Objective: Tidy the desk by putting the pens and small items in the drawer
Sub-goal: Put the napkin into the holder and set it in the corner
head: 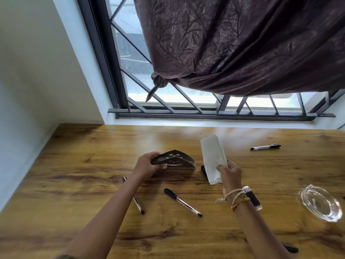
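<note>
My left hand [147,165] grips the left end of a dark metal napkin holder [177,159], which stands on the wooden desk [74,184]. My right hand [230,173] holds a folded white napkin [212,157] upright, just right of the holder. A small dark object [203,170] lies partly hidden behind the napkin. Three pens lie loose: one black-capped pen [182,202] between my forearms, one thin pen [138,203] partly under my left forearm, one pen [265,147] at the far right. A black-and-clear marker [253,198] lies beside my right wrist.
A clear glass dish [320,202] sits near the desk's right edge. Another dark pen-like object [291,248] lies under my right forearm near the front. Behind the desk are a barred window [168,101] and a knotted dark curtain [242,43]. A white wall borders the left.
</note>
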`<state>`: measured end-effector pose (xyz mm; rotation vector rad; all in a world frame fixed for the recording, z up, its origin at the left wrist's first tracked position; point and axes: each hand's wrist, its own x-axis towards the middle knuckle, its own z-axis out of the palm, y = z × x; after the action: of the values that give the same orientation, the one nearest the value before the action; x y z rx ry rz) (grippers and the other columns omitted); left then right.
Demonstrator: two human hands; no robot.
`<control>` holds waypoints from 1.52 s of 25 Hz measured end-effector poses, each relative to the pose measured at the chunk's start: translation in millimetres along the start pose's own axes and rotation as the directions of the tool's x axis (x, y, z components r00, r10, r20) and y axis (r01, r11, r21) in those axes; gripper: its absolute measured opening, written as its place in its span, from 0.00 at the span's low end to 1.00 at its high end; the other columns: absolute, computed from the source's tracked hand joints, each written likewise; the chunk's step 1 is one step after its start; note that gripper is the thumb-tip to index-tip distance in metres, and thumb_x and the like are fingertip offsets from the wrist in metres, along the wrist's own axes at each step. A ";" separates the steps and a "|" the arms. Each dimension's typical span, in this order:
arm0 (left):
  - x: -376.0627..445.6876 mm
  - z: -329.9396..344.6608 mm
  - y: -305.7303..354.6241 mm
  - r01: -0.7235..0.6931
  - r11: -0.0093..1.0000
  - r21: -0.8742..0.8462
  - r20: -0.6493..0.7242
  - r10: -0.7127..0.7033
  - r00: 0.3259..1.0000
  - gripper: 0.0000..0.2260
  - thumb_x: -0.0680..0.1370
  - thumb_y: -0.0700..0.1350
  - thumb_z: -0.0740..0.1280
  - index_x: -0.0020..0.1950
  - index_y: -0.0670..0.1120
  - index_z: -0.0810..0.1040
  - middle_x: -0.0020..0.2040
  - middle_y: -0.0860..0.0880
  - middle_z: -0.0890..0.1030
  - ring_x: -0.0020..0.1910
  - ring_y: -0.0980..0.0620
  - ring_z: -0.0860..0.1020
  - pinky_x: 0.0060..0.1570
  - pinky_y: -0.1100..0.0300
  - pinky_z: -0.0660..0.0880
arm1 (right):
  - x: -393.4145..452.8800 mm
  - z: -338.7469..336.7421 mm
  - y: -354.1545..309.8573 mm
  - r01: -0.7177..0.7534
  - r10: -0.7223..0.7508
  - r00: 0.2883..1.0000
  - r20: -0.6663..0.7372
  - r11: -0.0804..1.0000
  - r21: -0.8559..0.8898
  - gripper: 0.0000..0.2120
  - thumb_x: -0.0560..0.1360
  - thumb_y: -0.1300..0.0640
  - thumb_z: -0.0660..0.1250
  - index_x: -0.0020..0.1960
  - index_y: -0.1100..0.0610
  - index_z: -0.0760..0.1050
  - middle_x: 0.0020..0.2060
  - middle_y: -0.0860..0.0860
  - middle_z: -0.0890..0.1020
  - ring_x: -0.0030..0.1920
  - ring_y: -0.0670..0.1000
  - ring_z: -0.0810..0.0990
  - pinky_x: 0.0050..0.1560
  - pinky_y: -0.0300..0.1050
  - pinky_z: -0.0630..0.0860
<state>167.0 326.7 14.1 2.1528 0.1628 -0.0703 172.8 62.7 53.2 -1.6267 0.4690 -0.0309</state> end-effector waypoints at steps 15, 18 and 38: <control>-17.3 -0.1 -16.0 0.080 0.997 -0.013 0.038 -0.080 0.996 0.15 0.65 0.41 0.78 0.50 0.46 0.83 0.45 0.49 0.85 0.45 0.52 0.81 0.41 0.66 0.73 | 2.5 35.6 -51.0 0.520 -0.307 0.755 0.580 0.819 -0.243 0.11 0.73 0.71 0.64 0.49 0.58 0.80 0.40 0.47 0.79 0.42 0.41 0.75 0.36 0.28 0.72; -18.7 -3.7 -10.3 0.107 0.990 -0.097 0.078 -0.099 0.992 0.19 0.62 0.41 0.80 0.51 0.50 0.82 0.44 0.53 0.84 0.44 0.55 0.82 0.44 0.64 0.75 | 4.8 46.7 -49.9 0.612 -0.315 0.671 0.672 0.746 -0.262 0.13 0.73 0.71 0.64 0.47 0.55 0.80 0.40 0.48 0.81 0.42 0.45 0.78 0.38 0.29 0.74; -31.0 -10.4 1.3 -0.065 0.996 -0.057 -0.172 0.055 0.984 0.09 0.70 0.43 0.76 0.49 0.42 0.85 0.42 0.50 0.84 0.41 0.55 0.82 0.39 0.70 0.77 | 8.6 43.3 -16.0 0.717 -0.380 0.680 0.628 0.524 -0.459 0.10 0.72 0.63 0.71 0.53 0.56 0.80 0.43 0.48 0.82 0.42 0.42 0.78 0.37 0.24 0.72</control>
<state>136.4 331.8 24.4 2.0985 0.1965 0.1529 198.0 101.6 61.1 -2.3860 -0.5438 0.0392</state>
